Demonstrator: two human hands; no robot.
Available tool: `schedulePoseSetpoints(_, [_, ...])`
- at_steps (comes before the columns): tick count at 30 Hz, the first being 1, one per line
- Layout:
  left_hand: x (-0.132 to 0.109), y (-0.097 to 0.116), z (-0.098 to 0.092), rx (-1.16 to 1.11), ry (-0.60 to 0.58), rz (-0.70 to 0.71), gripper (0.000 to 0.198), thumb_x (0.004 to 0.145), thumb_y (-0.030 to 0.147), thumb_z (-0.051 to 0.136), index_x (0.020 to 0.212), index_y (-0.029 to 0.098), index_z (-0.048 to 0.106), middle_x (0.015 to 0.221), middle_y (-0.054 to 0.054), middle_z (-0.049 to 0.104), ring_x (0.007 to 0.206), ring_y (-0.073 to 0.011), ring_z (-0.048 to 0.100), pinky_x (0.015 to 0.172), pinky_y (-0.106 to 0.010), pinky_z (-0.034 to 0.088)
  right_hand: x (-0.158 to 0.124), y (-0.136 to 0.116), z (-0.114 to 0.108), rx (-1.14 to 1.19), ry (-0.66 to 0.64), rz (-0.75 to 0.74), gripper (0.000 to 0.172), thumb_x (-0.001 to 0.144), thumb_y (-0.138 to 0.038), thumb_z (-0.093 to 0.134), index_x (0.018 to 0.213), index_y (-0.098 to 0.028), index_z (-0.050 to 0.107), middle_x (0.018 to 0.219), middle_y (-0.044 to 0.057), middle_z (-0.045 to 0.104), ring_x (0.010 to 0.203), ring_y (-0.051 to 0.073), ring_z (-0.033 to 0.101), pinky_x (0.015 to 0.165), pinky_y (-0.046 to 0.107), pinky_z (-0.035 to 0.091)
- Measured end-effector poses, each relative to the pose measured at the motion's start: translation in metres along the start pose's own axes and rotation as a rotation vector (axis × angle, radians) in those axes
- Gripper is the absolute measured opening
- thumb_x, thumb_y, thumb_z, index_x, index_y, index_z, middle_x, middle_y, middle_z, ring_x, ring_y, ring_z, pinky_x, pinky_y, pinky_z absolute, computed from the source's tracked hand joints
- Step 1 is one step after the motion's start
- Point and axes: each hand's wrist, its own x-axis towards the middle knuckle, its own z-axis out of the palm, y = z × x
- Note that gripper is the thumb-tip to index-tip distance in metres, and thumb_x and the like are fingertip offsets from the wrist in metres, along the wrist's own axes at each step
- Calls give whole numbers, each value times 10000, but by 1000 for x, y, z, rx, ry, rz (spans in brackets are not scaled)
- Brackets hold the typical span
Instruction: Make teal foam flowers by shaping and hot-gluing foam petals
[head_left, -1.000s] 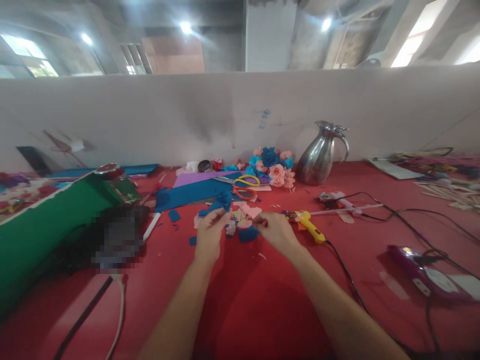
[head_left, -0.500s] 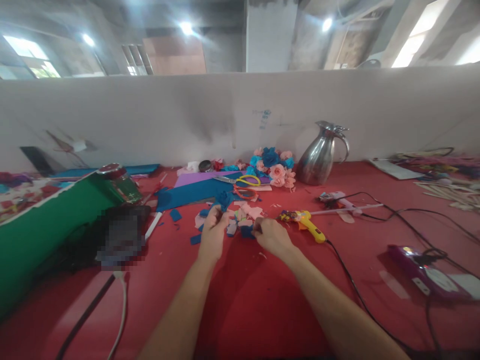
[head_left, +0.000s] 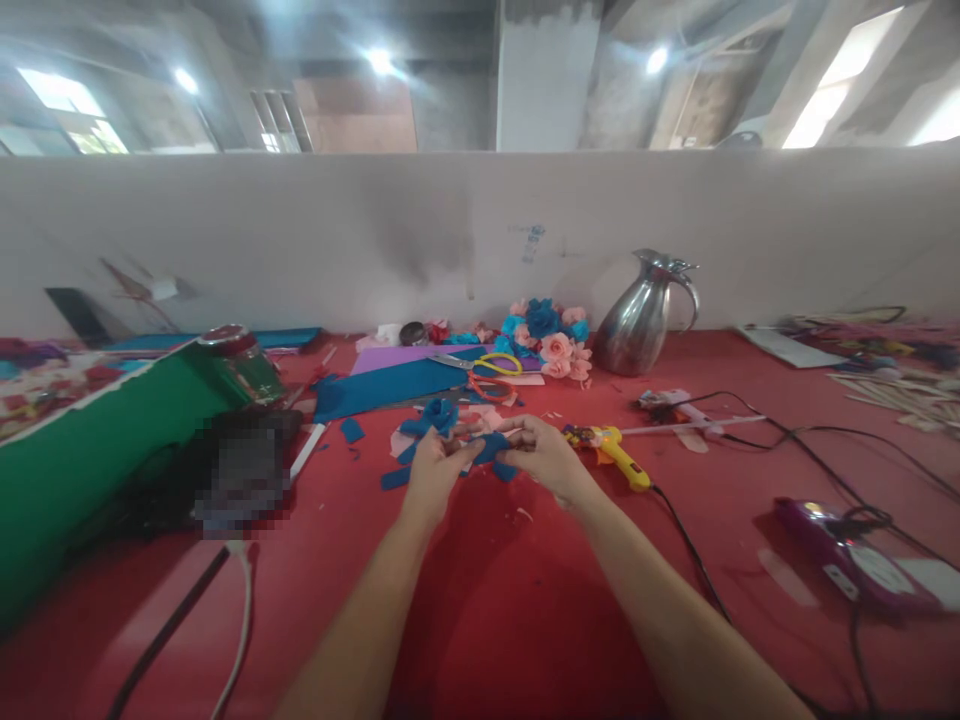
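A dark blue paper flower (head_left: pixel 440 415) rises from the fingers of my left hand (head_left: pixel 435 475), which is closed on it. The thumb of that hand also reaches a small blue paper petal (head_left: pixel 491 448). On the petal's other side, my right hand (head_left: pixel 546 458) pinches it between thumb and fingers. Blue and pink paper scraps (head_left: pixel 396 478) lie on the red table under and around both hands. A yellow glue gun (head_left: pixel 626 465) rests just right of my right hand.
Scissors (head_left: pixel 495 365) lie on blue paper strips (head_left: pixel 390 385). Behind are a bunch of paper flowers (head_left: pixel 556 350) and a steel jug (head_left: pixel 637 320). A power strip (head_left: pixel 847 560) and cables are at right. A green board (head_left: pixel 112 440) and jar (head_left: pixel 240 365) stand left.
My right hand has lifted the blue petal off the table. Both hands have come closer together, with the petal now between their fingers. The flower in my left hand sits slightly lower.
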Motion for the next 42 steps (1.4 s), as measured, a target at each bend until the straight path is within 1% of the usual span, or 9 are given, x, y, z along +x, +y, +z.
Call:
schedulePoseSetpoints(6, [-2, -1, 3, -31, -66, -32, 333, 560, 199, 777, 869, 152, 662, 782, -28, 687, 779, -165, 631, 758, -287, 467, -5, -1, 11, 3, 82, -85, 294, 625, -291, 689, 877, -193, 574, 737, -8, 634, 655, 135, 574, 584, 241, 415])
schedulePoseSetpoints(11, [-5, 2, 5, -136, -35, -74, 355, 575, 205, 766, 914, 150, 674, 735, 4, 666, 673, -113, 604, 675, -232, 448, -7, 3, 22, 54, -7, -14, 234, 588, -290, 702, 765, -175, 600, 669, -20, 611, 593, 113, 513, 552, 231, 377])
schedulePoseSetpoints(16, [-7, 6, 6, -150, -80, -163, 451, 540, 191, 793, 975, 154, 678, 830, -25, 693, 732, -134, 626, 697, -239, 456, -5, 5, 16, 11, -68, 52, 138, 593, -242, 627, 698, -153, 622, 544, -56, 524, 493, 71, 384, 491, 215, 273])
schedulePoseSetpoints(25, [-6, 3, -1, -17, -171, -199, 330, 515, 199, 787, 830, 135, 709, 795, -55, 705, 738, -170, 628, 725, -280, 463, -8, -6, 8, -174, -34, 63, 170, 607, -348, 581, 630, -182, 547, 543, -51, 509, 512, 96, 440, 510, 227, 327])
schedulePoseSetpoints(29, [-8, 3, -1, 69, -213, -267, 188, 505, 168, 766, 678, 141, 698, 683, -29, 673, 682, -158, 608, 733, -292, 458, -18, -4, -22, -392, -5, -42, 199, 686, -390, 543, 660, -193, 560, 578, -10, 582, 558, 139, 526, 570, 259, 397])
schedulePoseSetpoints(32, [-10, 1, 0, 181, -274, -295, 132, 504, 140, 746, 621, 144, 685, 655, -25, 656, 661, -151, 592, 742, -298, 453, -26, 3, -68, -720, 308, -159, 227, 707, -419, 524, 703, -200, 580, 730, 45, 645, 725, 199, 588, 680, 306, 421])
schedulePoseSetpoints(35, [-11, 0, 2, 316, -309, -337, 119, 502, 111, 732, 591, 154, 666, 634, -14, 644, 661, -149, 585, 718, -285, 449, -32, 11, -112, -1067, 562, -63, 278, 570, -386, 671, 746, -192, 576, 855, 90, 651, 889, 269, 579, 751, 343, 404])
schedulePoseSetpoints(39, [-12, 2, 5, 447, -315, -406, 106, 519, 117, 722, 563, 167, 640, 577, 18, 605, 608, -130, 556, 625, -251, 431, -27, 18, -139, -941, 406, 217, 229, 547, -320, 701, 656, -196, 542, 638, 10, 585, 674, 198, 575, 580, 264, 370])
schedulePoseSetpoints(42, [-13, 3, 7, 469, -301, -428, 119, 508, 113, 723, 539, 171, 623, 530, 26, 579, 573, -130, 533, 580, -243, 416, -21, 17, -143, -790, 308, 274, 198, 522, -256, 711, 570, -190, 530, 503, -43, 507, 560, 146, 533, 498, 224, 321])
